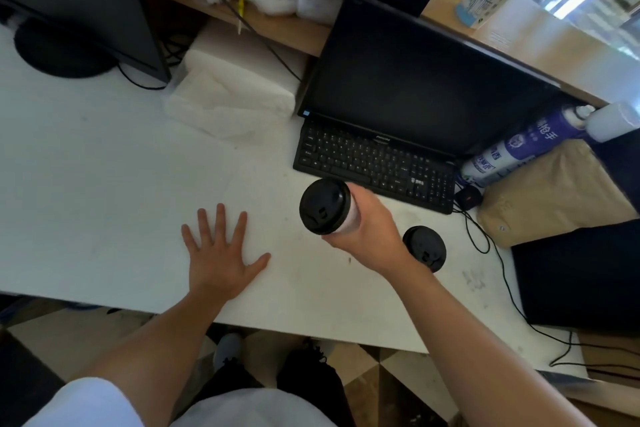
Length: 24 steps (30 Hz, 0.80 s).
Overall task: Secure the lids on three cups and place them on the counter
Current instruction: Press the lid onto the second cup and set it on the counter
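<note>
A white table (104,184) is shown; a black keyboard (374,163) is laid at its back right, before a dark monitor (426,87); a pack of paper (235,94) is set further left; a lidded cup (424,248) is stood near the front right; the left hand (221,253) is laid flat on the middle.

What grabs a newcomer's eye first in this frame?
Mid-frame, the right hand grips a black-lidded cup just in front of the keyboard. The left hand lies flat with fingers spread on the white counter. A second black-lidded cup stands on the counter, partly hidden by the right wrist.
</note>
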Each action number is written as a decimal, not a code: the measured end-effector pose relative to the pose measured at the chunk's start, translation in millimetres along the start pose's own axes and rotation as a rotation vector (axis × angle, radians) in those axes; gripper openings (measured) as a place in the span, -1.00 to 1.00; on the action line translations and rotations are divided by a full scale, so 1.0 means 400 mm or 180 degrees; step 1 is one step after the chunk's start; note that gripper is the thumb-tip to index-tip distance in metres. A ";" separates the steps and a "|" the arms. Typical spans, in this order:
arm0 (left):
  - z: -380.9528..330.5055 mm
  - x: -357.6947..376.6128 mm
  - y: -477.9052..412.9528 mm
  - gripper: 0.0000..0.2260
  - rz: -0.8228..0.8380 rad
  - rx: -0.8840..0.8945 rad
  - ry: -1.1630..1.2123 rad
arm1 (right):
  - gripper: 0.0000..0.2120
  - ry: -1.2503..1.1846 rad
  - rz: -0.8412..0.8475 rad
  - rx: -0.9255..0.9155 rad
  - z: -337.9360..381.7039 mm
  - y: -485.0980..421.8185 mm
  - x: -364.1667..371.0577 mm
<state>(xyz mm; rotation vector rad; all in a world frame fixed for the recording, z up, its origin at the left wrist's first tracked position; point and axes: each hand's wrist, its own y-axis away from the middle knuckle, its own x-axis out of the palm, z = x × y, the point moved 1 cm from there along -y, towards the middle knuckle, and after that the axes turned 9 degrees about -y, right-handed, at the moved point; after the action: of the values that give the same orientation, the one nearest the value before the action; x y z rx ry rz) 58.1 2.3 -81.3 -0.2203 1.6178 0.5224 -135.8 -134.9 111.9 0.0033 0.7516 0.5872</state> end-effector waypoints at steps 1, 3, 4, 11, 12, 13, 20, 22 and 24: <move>-0.001 0.001 0.000 -0.12 0.0013 -0.0004 -0.0014 | -0.23 0.0483 -0.0019 -0.0288 0.022 -0.011 -0.019; 0.000 0.001 0.000 -0.11 0.0023 0.0000 -0.0031 | -0.24 0.1567 -0.0173 -0.0841 0.065 -0.034 -0.056; 0.000 0.001 0.000 -0.11 0.0024 0.0008 -0.0038 | -0.25 0.2045 -0.0238 -0.1030 0.087 -0.044 -0.074; 0.003 0.004 0.002 -0.10 -0.0008 0.0033 0.0040 | -0.22 0.4035 0.0088 -0.1183 0.210 -0.076 -0.118; 0.004 0.003 0.002 -0.10 -0.0003 0.0031 0.0033 | -0.22 0.4165 0.0153 -0.1153 0.220 -0.076 -0.116; 0.004 0.003 0.002 -0.10 0.0000 0.0028 0.0027 | -0.22 0.4262 0.0177 -0.1131 0.229 -0.075 -0.112; 0.005 0.003 0.004 -0.11 -0.0001 0.0024 0.0037 | -0.37 0.4730 0.0238 -0.0945 0.219 -0.073 -0.030; 0.006 0.003 0.003 -0.11 -0.0019 0.0024 0.0044 | -0.41 0.4858 0.0321 -0.0922 0.206 -0.066 -0.004; 0.006 0.003 0.002 -0.11 -0.0023 0.0024 0.0049 | -0.43 0.5017 0.0418 -0.0911 0.191 -0.054 0.020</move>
<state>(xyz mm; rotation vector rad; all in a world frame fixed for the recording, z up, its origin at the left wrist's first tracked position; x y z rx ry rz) 59.6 4.3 -82.6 -0.2248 1.6331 0.5101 -71.1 -133.6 158.9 -0.7556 2.1864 0.7681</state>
